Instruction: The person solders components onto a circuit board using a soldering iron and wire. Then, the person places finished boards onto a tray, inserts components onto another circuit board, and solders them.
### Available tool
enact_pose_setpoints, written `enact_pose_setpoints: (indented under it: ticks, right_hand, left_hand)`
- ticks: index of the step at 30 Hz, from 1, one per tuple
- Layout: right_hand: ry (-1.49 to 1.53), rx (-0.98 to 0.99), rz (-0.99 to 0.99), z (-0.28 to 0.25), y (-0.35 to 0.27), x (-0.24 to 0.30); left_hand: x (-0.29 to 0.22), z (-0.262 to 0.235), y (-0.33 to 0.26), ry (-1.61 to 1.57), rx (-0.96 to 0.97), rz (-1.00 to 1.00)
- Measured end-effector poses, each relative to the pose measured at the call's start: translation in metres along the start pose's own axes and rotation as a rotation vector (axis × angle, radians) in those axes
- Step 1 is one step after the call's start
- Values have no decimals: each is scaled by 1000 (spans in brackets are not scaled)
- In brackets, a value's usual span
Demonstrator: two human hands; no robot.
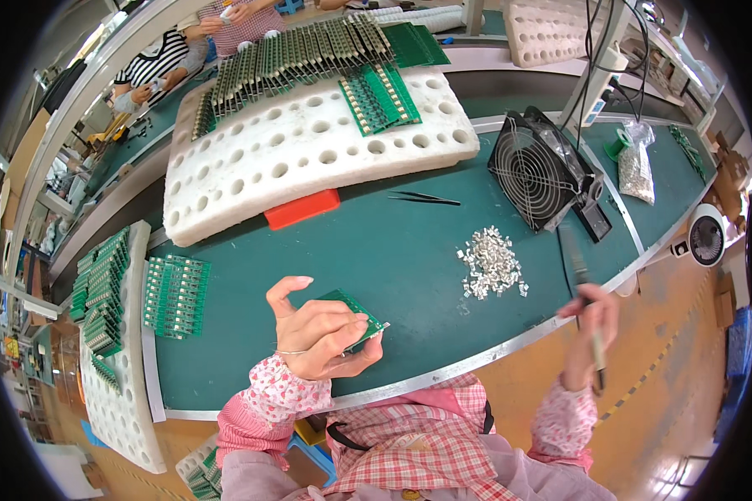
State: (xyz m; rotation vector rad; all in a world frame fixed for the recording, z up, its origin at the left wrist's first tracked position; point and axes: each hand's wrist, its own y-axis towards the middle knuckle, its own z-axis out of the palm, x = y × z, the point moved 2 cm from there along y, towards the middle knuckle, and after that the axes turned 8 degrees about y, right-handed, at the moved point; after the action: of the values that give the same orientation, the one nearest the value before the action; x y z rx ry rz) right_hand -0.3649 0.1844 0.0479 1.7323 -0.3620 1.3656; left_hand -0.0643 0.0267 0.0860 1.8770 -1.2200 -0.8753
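My left hand grips a small green circuit board between its fingers, above the near middle of the green bench mat. Part of the board is hidden behind the fingers. Out at the right edge of the bench, my right hand is closed round a soldering iron, blurred by motion. The iron's far end points toward the black fan. Between the two hands lies a heap of small white connectors on the mat. Black tweezers rest beyond the heap.
A black fan stands at the back right. The white foam block carries rows of boards, with a red block below. More boards lie left. Behind the fan sit a bag and a solder spool. Other people work far left.
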Motion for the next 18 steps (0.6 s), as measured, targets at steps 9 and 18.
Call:
enact_pose_setpoints:
  ticks: [9, 18]
  right_hand:
    - [59, 610, -276, 101, -16, 51]
    - [-96, 692, -305, 161, -31, 63]
  left_hand:
    - [19, 12, -29, 317, 93, 243]
    - [25, 23, -39, 274, 97, 303]
